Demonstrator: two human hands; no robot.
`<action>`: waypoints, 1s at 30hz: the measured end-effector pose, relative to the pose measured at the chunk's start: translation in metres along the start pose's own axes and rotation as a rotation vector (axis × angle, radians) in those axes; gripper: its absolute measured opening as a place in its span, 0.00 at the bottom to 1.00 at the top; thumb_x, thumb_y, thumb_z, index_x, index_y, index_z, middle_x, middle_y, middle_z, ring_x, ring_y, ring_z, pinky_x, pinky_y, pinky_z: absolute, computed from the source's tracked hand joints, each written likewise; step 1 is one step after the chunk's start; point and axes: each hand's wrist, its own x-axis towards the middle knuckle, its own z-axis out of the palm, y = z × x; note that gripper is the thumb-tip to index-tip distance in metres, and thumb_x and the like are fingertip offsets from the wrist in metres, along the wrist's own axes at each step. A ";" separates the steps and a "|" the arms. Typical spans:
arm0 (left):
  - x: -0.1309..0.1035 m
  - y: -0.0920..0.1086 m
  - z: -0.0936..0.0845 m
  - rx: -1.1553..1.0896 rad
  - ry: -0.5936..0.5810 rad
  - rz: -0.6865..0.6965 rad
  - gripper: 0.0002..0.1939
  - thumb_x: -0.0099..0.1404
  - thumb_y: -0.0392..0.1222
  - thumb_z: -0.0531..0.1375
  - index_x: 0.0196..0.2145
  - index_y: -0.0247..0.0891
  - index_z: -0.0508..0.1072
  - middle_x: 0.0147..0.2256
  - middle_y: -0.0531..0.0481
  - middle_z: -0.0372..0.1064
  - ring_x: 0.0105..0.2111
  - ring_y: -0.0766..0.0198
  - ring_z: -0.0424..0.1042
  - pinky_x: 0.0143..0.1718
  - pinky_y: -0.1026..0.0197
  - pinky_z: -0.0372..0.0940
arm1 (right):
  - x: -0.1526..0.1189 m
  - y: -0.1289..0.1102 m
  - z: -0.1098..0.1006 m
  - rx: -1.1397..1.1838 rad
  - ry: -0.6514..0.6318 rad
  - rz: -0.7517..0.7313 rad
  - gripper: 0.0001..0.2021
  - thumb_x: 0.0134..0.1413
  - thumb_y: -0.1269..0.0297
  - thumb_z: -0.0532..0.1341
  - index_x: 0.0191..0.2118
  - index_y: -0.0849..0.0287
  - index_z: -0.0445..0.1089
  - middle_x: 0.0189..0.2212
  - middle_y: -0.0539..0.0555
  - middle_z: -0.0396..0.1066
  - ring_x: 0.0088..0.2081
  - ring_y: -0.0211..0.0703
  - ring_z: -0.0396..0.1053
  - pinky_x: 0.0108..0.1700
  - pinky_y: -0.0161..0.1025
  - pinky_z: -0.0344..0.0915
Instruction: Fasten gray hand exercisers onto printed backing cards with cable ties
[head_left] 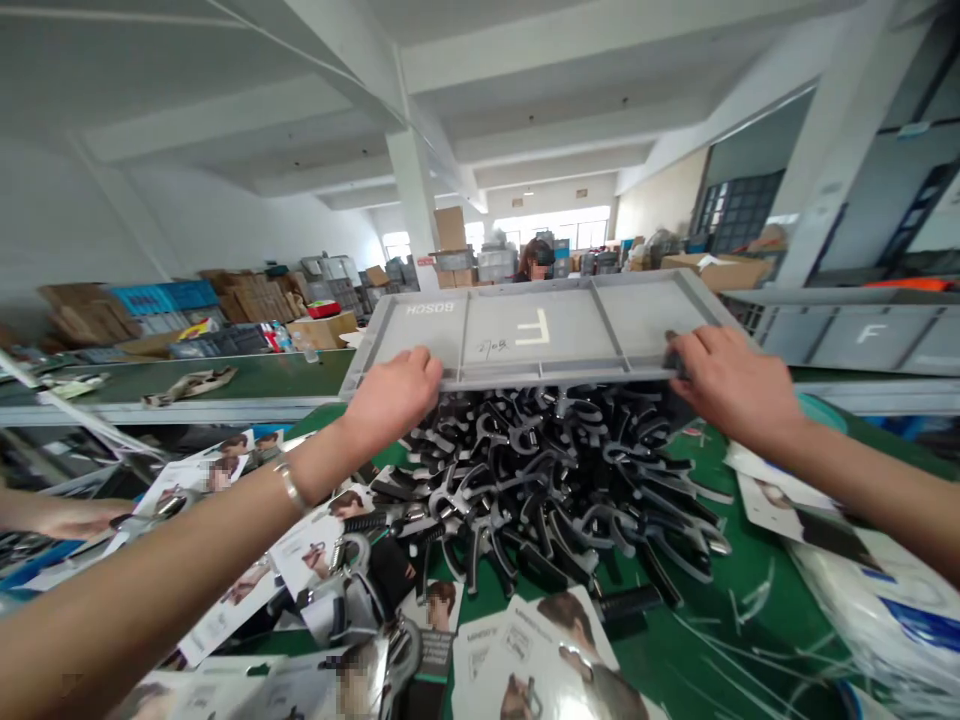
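Note:
I hold a grey plastic crate (540, 330) upside down above the green table, its underside marked with a white "F" facing me. My left hand (394, 395) grips its near left rim and my right hand (731, 385) grips its near right rim. Under the crate lies a heap of black and grey hand-grip parts (555, 480), spilled onto the green table (697, 650). Printed packaging cards (525, 650) with pictures of people lie scattered in front of and to the left of the heap.
Another person's hand (71, 515) rests at the far left near the cards. A second grey crate (862, 335) marked "F" stands at the right. A plastic bag (885, 610) lies at the right edge. A person (534, 262) sits far back among stacked cartons.

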 end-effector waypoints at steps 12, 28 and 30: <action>0.037 -0.019 0.005 -0.021 0.068 0.066 0.11 0.67 0.33 0.51 0.42 0.29 0.70 0.40 0.30 0.69 0.45 0.41 0.70 0.44 0.44 0.67 | 0.037 0.007 0.018 0.066 0.061 0.035 0.15 0.62 0.65 0.55 0.51 0.67 0.66 0.46 0.68 0.69 0.51 0.58 0.60 0.38 0.43 0.59; -0.189 0.044 0.004 -1.027 -0.441 -0.131 0.28 0.69 0.57 0.54 0.64 0.48 0.63 0.65 0.49 0.60 0.64 0.51 0.60 0.67 0.47 0.51 | -0.142 -0.080 -0.035 1.020 -0.349 0.157 0.25 0.66 0.55 0.55 0.65 0.54 0.59 0.57 0.59 0.71 0.50 0.52 0.73 0.51 0.50 0.71; -0.242 0.061 -0.004 -1.286 -0.510 -0.325 0.28 0.71 0.58 0.51 0.65 0.50 0.61 0.67 0.51 0.56 0.66 0.52 0.57 0.68 0.48 0.49 | -0.221 -0.115 -0.059 1.249 -0.415 0.438 0.27 0.67 0.52 0.53 0.68 0.48 0.53 0.63 0.57 0.64 0.56 0.55 0.70 0.58 0.56 0.67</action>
